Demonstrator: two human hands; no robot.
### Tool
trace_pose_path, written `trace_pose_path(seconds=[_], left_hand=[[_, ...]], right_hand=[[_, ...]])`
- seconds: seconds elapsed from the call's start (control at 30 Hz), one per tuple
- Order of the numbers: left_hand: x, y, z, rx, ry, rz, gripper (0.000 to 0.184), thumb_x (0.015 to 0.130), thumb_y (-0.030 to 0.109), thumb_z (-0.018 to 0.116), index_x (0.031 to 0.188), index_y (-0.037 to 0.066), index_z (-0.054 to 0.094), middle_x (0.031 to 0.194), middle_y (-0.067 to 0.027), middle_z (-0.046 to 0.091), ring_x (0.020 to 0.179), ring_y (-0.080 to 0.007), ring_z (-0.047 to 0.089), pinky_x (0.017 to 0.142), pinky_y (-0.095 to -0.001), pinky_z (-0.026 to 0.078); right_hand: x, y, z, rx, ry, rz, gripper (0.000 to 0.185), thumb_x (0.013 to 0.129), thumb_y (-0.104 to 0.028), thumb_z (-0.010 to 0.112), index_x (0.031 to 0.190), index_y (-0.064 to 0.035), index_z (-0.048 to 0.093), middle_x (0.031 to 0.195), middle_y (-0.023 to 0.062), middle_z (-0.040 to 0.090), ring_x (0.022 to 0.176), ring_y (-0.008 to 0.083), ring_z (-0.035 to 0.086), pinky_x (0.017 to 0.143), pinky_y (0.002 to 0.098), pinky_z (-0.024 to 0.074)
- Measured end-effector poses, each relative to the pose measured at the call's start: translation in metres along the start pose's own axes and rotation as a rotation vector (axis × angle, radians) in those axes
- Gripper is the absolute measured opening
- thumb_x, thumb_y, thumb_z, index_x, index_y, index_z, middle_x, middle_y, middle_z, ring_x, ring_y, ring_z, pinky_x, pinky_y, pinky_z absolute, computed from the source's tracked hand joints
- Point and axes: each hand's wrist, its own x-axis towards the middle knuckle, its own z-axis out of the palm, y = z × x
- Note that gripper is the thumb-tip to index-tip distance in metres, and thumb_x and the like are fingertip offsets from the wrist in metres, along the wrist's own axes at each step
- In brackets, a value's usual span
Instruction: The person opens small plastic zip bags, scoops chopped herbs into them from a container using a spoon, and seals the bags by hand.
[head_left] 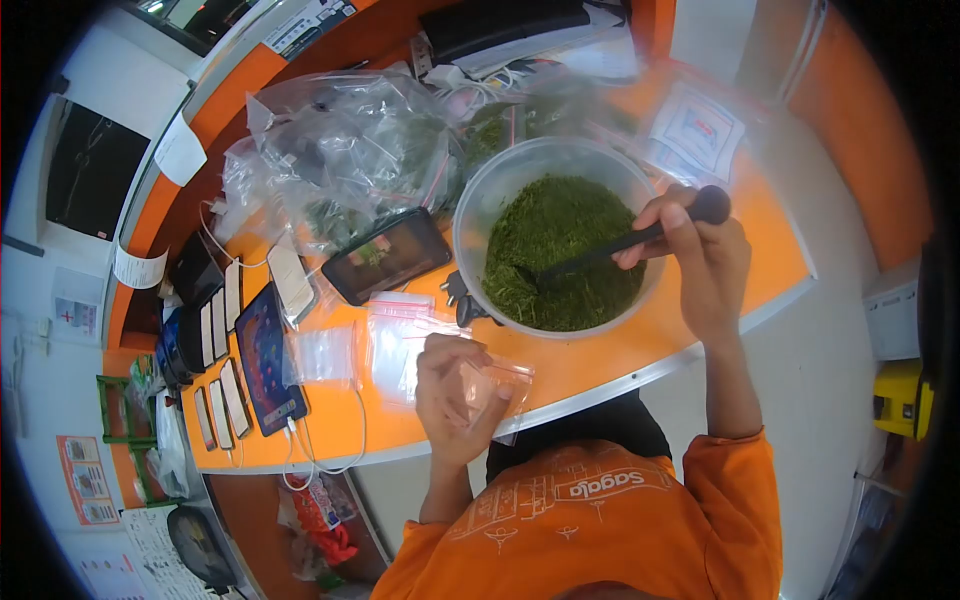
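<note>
My right hand [690, 245] grips a black spoon [600, 250] by its long handle. The spoon's head is dipped in the shredded green leaves [570, 215], partly hidden by them. They fill much of a round translucent plastic tub [475, 190]. Below and left of the tub, my left hand [455, 395] is closed on a small clear zip bag [505, 385]; no green shows inside it. Beside that hand lie more flat zip bags [395, 345] with red-striped tops, and another stack of clear bags [325, 355] farther left.
Large clear plastic bags [340, 140] are heaped behind the tub's left side. A phone [388, 257] rests on the orange desk [560, 370], with a black plug [458, 295] beside it. A tablet [268, 355], several phones and white cables [360, 430] occupy the left end.
</note>
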Motion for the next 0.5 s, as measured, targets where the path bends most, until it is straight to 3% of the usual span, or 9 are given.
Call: trace_pose_path(seconds=[0.1, 0.37, 0.5], left_hand=[[0.002, 0.003, -0.007, -0.106, 0.078, 0.014, 0.042, 0.069, 0.001, 0.066, 0.103, -0.001, 0.042, 0.089, -0.0093, 0.043, 0.083, -0.0168, 0.044, 0.077, -0.0287, 0.037], [0.033, 0.019, -0.018, -0.047, 0.132, 0.029, 0.038, 0.069, -0.003, 0.065, 0.1, 0.0, 0.044, 0.093, -0.0077, 0.044, 0.081, -0.0137, 0.045, 0.078, -0.0273, 0.037], [0.068, 0.027, -0.01, -0.062, 0.091, 0.109, 0.036, 0.07, -0.003, 0.066, 0.099, 0.001, 0.047, 0.084, -0.003, 0.046, 0.078, -0.0115, 0.046, 0.075, -0.0242, 0.038]], right_hand=[[-0.002, 0.001, 0.001, 0.033, 0.056, 0.062, 0.029, 0.093, -0.016, 0.041, 0.082, 0.0076, 0.054, 0.079, 0.0082, 0.052, 0.064, 0.0164, 0.062, 0.06, 0.0234, 0.0519], [-0.002, 0.008, -0.01, 0.01, 0.242, 0.1, 0.032, 0.092, -0.019, 0.041, 0.08, 0.0071, 0.055, 0.072, 0.01, 0.056, 0.065, 0.0164, 0.061, 0.063, 0.0274, 0.0531], [0.003, 0.013, -0.023, 0.043, 0.32, 0.065, 0.03, 0.092, -0.019, 0.042, 0.08, 0.006, 0.055, 0.072, 0.0099, 0.056, 0.064, 0.0167, 0.06, 0.066, 0.0299, 0.0536]])
